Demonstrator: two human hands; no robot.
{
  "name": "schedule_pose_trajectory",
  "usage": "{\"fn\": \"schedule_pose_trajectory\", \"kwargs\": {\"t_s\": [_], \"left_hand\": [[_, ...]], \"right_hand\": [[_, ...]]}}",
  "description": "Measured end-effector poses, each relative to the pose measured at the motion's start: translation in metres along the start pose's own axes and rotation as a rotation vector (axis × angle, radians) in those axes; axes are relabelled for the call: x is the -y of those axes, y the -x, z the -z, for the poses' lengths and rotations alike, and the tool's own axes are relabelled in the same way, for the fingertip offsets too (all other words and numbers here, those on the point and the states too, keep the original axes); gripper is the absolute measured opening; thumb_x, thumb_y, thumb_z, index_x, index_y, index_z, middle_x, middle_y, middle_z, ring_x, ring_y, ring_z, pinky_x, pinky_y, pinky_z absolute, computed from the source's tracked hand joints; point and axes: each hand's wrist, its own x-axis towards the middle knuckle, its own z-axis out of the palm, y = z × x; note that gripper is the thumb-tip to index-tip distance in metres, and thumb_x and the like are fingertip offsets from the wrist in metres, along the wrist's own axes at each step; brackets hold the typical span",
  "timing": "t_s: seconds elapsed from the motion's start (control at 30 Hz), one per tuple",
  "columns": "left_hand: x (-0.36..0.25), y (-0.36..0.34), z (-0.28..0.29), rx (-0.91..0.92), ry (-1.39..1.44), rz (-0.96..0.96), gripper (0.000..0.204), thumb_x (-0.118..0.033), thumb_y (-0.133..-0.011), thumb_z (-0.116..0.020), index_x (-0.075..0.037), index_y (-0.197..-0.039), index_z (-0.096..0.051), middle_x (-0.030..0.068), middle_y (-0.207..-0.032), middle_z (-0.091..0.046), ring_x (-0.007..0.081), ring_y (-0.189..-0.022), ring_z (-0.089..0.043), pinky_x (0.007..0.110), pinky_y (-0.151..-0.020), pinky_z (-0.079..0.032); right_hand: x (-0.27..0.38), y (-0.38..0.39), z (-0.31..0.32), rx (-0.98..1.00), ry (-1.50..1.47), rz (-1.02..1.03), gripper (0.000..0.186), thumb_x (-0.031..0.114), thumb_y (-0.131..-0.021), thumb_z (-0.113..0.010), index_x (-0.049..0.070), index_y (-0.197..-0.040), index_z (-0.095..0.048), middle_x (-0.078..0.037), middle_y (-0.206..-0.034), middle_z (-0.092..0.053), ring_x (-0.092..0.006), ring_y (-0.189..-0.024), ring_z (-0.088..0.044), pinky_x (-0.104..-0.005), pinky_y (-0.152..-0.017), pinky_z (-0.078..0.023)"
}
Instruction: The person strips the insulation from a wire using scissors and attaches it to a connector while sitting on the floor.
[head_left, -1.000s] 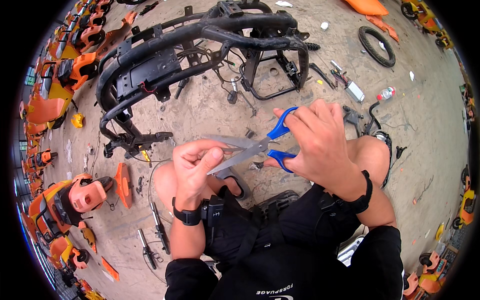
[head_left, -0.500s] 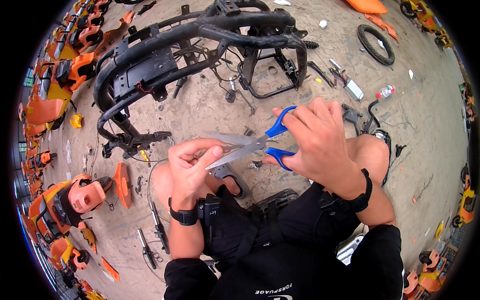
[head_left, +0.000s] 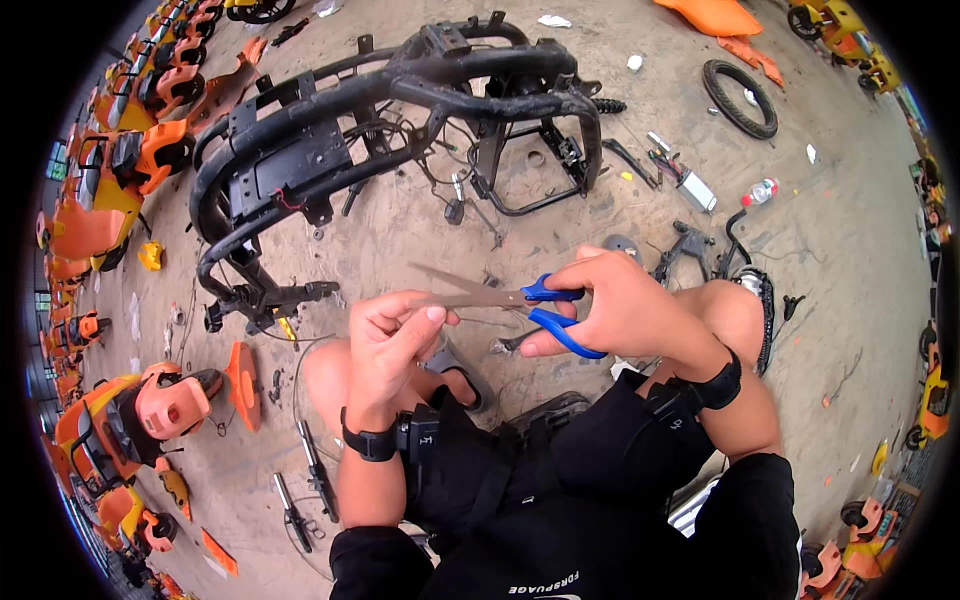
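My right hand (head_left: 628, 305) grips a pair of scissors (head_left: 480, 298) by its blue handle loops. Its metal blades are parted and point left, toward my other hand. Thumb and forefinger of my left hand (head_left: 385, 345) are pinched together beside the lower blade. A thin dark cable (head_left: 487, 323) runs out to the right of those fingertips, under the blades. The end inside the pinch is hidden by the fingers. Both hands are held above my knees, over the floor.
A black tubular scooter frame (head_left: 330, 120) stands ahead, with wires hanging from it. Nearby on the floor lie a tyre (head_left: 740, 98), a silver box with wires (head_left: 696, 190), a plastic bottle (head_left: 761, 191) and shock absorbers (head_left: 318, 465). Orange scooters (head_left: 165, 400) line the left side.
My right hand has come down and turned, so the scissors lie more level. The blades are at a narrower angle. My left hand keeps its pinch, slightly lower and further right.
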Motion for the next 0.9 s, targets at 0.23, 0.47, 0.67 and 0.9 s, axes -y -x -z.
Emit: {"fn": "schedule_pose_trajectory", "kwargs": {"t_s": [0.23, 0.47, 0.67, 0.9], "left_hand": [[-0.004, -0.001, 0.004, 0.028, 0.14, 0.012, 0.018, -0.006, -0.091, -0.056, 0.01, -0.087, -0.062, -0.003, -0.053, -0.041, 0.004, -0.042, -0.026, 0.022, -0.04, -0.018], [-0.002, -0.008, -0.016, -0.045, 0.0, 0.153, 0.022, -0.015, -0.088, -0.063, 0.007, -0.088, -0.063, -0.0026, -0.057, -0.045, 0.0051, -0.047, -0.035, 0.022, -0.043, -0.025], [0.016, -0.015, -0.025, -0.163, -0.29, -0.081, 0.015, -0.011, -0.092, -0.058, 0.003, -0.094, -0.062, -0.0017, -0.059, -0.049, 0.0044, -0.048, -0.041, 0.02, -0.044, -0.032], [0.022, -0.016, -0.038, -0.173, -0.324, -0.042, 0.016, -0.012, -0.093, -0.057, 0.002, -0.101, -0.06, -0.0011, -0.066, -0.052, 0.0055, -0.053, -0.044, 0.02, -0.046, -0.034]], "right_hand": [[0.007, -0.006, -0.001, 0.012, -0.656, -0.146, 0.039, 0.029, -0.071, -0.082, -0.001, -0.092, -0.069, 0.004, -0.068, -0.057, -0.0027, -0.061, -0.047, -0.0193, -0.051, -0.036], [-0.001, -0.009, -0.013, -0.171, -0.816, -0.021, 0.03, 0.022, -0.076, -0.078, 0.001, -0.095, -0.069, 0.002, -0.074, -0.063, -0.0028, -0.063, -0.053, -0.0193, -0.054, -0.041], [0.0, -0.016, -0.015, -0.195, -0.81, -0.064, 0.023, 0.02, -0.077, -0.072, 0.0, -0.067, -0.067, -0.003, -0.059, -0.063, -0.0072, -0.054, -0.055, -0.0239, -0.051, -0.042], [0.002, -0.019, -0.015, -0.192, -0.744, -0.087, 0.028, 0.025, -0.078, -0.075, 0.0, -0.067, -0.067, -0.003, -0.058, -0.061, -0.007, -0.052, -0.052, -0.0245, -0.047, -0.04]]}}
